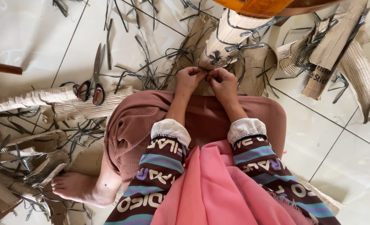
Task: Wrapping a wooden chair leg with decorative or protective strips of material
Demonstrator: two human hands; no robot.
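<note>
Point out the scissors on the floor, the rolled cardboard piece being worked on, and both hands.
Red-handled metal scissors (94,81): head view, near the pivot.
Rolled brown cardboard piece (226,39): head view, its ribbed face.
Left hand (189,79): head view, knuckles.
Right hand (223,82): head view, back.

At the centre of the frame a ribbed terracotta-brown skirt (201,121) spreads over the lap, and below it hangs a plain pink cloth scarf (218,191) between dark maroon sleeves (160,166) banded in lilac and turquoise stripes with cream lettering, their turned-back cuffs white. At centre left lie metal scissors with red-and-black handles (94,79) on glossy white floor tiles (27,41) with thin dark grout lines. Pale tan corrugated cardboard pieces (230,37) fill the upper centre and right, strewn with thin black plastic strips (151,62), under a glossy orange-brown wooden edge (255,6) at the top.
</note>
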